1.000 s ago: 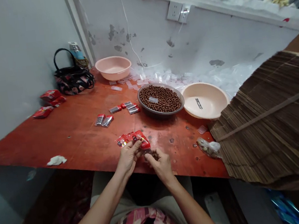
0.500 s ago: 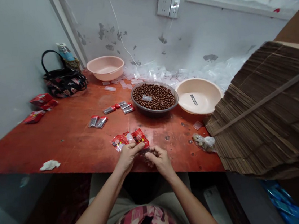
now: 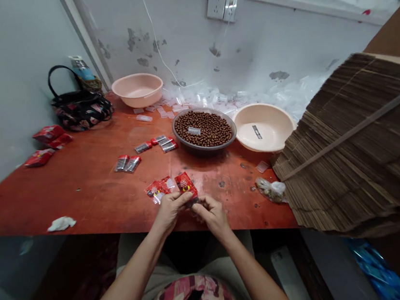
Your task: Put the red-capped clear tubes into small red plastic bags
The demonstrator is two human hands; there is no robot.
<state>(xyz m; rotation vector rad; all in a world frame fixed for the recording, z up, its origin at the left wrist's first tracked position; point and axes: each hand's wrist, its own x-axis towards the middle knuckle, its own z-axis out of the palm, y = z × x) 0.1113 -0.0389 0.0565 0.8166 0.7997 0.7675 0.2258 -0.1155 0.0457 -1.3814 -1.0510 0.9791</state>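
A small red packet (image 3: 185, 183) is held upright between my two hands above the table's front part. My left hand (image 3: 171, 209) pinches its lower left side with thumb and fingers. At its lower right edge, my right hand (image 3: 211, 214) is closed on the bottom end. Flat red packets with clear parts (image 3: 158, 189) lie just beyond my left hand. Farther back are several filled packets with red tops (image 3: 132, 164). A grey bowl of brown balls (image 3: 203, 129) stands behind them, with a small clear tray (image 3: 194, 131) on the balls.
Two pale basins (image 3: 138, 90) (image 3: 265, 127) flank the bowl. Clear plastic trays (image 3: 211, 97) pile along the wall. Stacked cardboard (image 3: 360, 149) fills the right side, beside a knotted bag (image 3: 271, 190). A handbag (image 3: 82, 110), red packs (image 3: 48, 134) and white tissue (image 3: 61, 223) are at left.
The view has shifted slightly. Both hands keep hold of the red packet, which now stands a little more apart from the flat packets beside it.
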